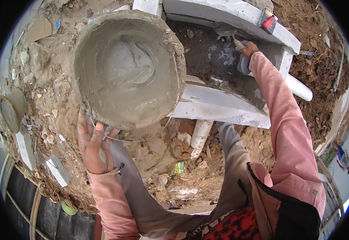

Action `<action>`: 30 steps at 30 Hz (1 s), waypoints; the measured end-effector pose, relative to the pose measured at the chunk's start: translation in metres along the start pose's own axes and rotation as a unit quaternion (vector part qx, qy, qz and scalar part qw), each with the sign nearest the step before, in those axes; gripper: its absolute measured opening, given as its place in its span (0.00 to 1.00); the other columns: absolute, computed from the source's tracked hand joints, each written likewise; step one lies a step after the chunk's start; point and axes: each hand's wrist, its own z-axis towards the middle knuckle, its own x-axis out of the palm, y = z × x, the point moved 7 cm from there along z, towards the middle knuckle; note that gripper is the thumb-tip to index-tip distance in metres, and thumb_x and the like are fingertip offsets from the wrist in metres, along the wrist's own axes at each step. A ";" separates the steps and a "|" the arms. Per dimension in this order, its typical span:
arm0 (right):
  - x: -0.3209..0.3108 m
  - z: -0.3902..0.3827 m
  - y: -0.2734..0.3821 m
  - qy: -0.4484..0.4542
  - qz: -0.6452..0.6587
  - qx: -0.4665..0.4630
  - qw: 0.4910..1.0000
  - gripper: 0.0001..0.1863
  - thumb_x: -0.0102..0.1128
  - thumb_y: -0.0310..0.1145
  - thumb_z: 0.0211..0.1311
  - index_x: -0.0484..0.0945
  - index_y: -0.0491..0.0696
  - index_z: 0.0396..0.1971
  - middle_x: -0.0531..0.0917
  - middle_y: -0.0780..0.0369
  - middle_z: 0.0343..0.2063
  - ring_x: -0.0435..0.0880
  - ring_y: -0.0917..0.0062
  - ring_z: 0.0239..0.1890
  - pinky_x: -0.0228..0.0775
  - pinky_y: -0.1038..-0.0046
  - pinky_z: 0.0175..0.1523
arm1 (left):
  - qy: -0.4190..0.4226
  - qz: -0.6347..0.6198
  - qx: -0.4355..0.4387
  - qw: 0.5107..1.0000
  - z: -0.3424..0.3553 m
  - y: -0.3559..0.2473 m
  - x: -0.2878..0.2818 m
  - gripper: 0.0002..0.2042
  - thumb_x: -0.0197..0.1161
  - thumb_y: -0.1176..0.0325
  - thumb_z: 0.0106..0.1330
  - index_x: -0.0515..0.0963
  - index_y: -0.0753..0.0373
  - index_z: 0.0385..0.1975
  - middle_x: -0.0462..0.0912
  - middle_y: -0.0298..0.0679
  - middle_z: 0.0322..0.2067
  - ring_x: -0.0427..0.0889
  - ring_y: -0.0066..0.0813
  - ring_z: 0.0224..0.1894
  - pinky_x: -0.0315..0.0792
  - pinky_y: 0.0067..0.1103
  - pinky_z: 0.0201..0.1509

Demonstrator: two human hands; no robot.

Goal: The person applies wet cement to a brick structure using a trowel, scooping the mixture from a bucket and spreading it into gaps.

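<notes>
wet grey mortar in the round cement-caked bucket (128, 68) is steadied by the open left hand (93, 144) at its rim, so the right hand (248, 49), gripping a small trowel (226, 32), can reach the white block wall (230, 12).

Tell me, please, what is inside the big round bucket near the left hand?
The bucket holds wet grey mortar, smeared up its inner wall and pooled with swirl marks in the middle. The mortar covers the bottom, so nothing under it can be seen.
</notes>
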 end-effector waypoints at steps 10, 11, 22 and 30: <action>-0.025 -0.042 0.086 0.095 0.202 0.087 0.971 0.17 0.58 0.43 0.57 0.77 0.45 0.39 0.75 0.63 0.20 0.72 0.78 0.16 0.64 0.73 0.18 | 0.017 -0.018 -0.004 1.000 0.001 -0.003 0.004 0.36 0.58 0.73 0.61 0.47 0.63 0.68 0.55 0.47 0.65 0.69 0.36 0.57 0.75 0.28 0.47; -0.023 -0.041 0.090 0.111 0.249 0.118 0.955 0.13 0.55 0.42 0.62 0.73 0.47 0.38 0.74 0.64 0.19 0.70 0.81 0.14 0.60 0.76 0.14 | 0.016 -0.018 -0.001 1.000 0.001 -0.004 0.005 0.36 0.58 0.73 0.61 0.47 0.63 0.68 0.55 0.47 0.65 0.69 0.36 0.57 0.75 0.28 0.47; -0.048 -0.137 0.075 0.074 0.250 -0.018 0.965 0.20 0.56 0.44 0.61 0.75 0.45 0.47 0.76 0.61 0.20 0.74 0.78 0.15 0.64 0.74 0.18 | 0.029 -0.030 -0.027 0.999 0.004 0.002 0.001 0.35 0.55 0.74 0.62 0.46 0.68 0.67 0.63 0.46 0.60 0.73 0.32 0.51 0.76 0.28 0.45; -0.060 -0.046 0.044 0.046 0.220 0.193 0.955 0.16 0.57 0.43 0.61 0.75 0.43 0.33 0.74 0.63 0.16 0.70 0.80 0.12 0.60 0.77 0.15 | 0.037 -0.032 -0.002 0.999 0.002 0.008 0.002 0.34 0.54 0.75 0.63 0.45 0.70 0.67 0.65 0.45 0.58 0.74 0.32 0.50 0.76 0.28 0.45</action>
